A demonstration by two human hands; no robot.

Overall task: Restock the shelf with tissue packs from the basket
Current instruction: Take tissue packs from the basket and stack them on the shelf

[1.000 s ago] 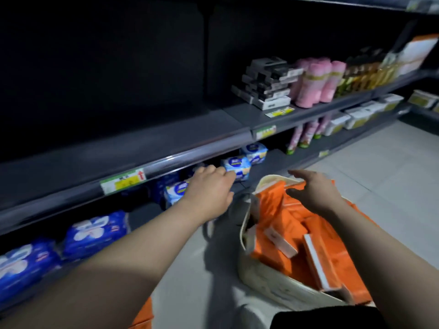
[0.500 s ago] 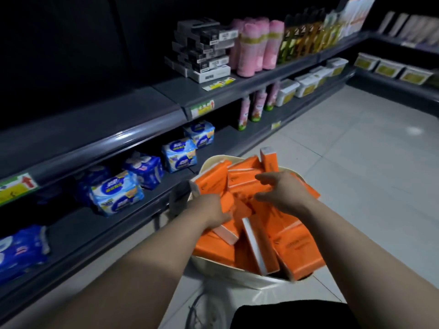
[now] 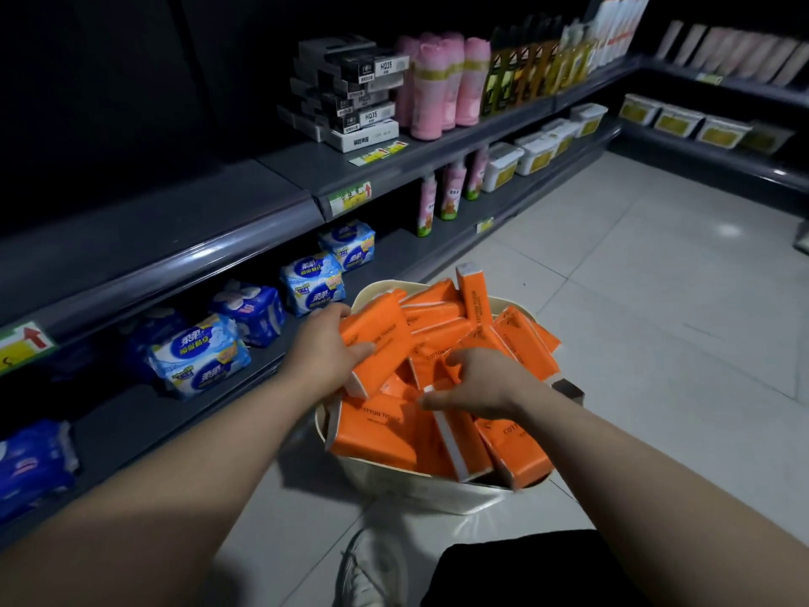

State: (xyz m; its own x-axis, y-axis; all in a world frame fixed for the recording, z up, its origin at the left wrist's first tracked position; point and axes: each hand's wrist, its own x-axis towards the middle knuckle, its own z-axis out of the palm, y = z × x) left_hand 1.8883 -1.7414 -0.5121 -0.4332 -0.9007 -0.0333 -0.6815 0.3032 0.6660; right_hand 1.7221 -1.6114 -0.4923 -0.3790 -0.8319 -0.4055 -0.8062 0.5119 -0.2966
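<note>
Hands both in basket (image 3: 420,497): left hand (image 3: 326,357) closed round an orange tissue pack (image 3: 376,339) at the pile's far-left; right hand (image 3: 477,381) curled, gripping another. Shelf (image 3: 131,414) lay left. Loosely heaped packs could spill if either were yanked.

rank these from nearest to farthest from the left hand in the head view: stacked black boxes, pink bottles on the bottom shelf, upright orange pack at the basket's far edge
From the left hand:
1. Upright orange pack, at the far rim of the basket, to the hand's right.
2. Pink bottles on the bottom shelf, further along the aisle.
3. Stacked black boxes, up on the middle shelf.
</note>
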